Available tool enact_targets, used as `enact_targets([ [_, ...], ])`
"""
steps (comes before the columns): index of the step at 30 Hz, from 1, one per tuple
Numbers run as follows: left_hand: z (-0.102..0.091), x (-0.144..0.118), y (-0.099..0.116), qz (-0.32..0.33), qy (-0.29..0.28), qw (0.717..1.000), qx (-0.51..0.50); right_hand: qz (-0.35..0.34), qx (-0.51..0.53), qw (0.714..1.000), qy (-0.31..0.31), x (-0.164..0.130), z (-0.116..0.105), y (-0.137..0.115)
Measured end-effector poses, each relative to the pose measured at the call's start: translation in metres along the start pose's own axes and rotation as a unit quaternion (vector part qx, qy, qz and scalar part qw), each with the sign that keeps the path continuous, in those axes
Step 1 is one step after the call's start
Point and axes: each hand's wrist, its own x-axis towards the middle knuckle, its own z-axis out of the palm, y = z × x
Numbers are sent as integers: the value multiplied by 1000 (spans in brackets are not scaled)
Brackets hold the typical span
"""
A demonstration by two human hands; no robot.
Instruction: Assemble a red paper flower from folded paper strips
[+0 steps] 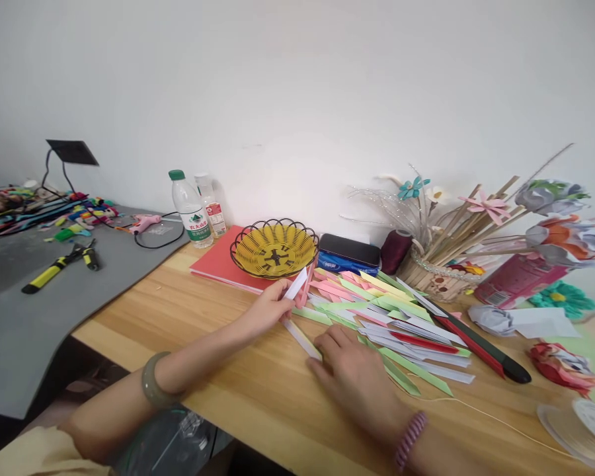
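Observation:
My left hand (274, 303), with a bangle on its wrist, is closed in a pinch on a white paper strip (296, 284). A pink strip shows just behind its fingertips; whether it is held too I cannot tell. A pale length of paper (301, 338) runs from under the left fingers to my right hand (350, 367), whose thumb and curled fingers close on its lower end. Whether both white parts are one folded strip is hidden by the fingers. Beyond the right hand lies a loose pile of folded paper strips (377, 304) in green, pink, white, yellow and red.
A yellow basket (276, 248) rests on a red folder (211, 266). Behind the pile are a dark phone-like slab (350, 248) and thread spool (395, 251). Right: a red-black cutter (480, 344), paper flowers and a cord reel (575, 430). Left: bottles (191, 211), pliers (54, 271), glue gun (145, 223).

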Motion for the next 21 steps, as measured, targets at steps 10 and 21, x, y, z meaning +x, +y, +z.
enact_targets([
  [10, -11, -5, -12, 23, 7, 998, 64, -8, -38, 999, 29, -7, 11, 0],
  [21, 0, 0, 0, -7, -25, 1000, -1, 13, -58, 997, 52, 0, -2, 18],
])
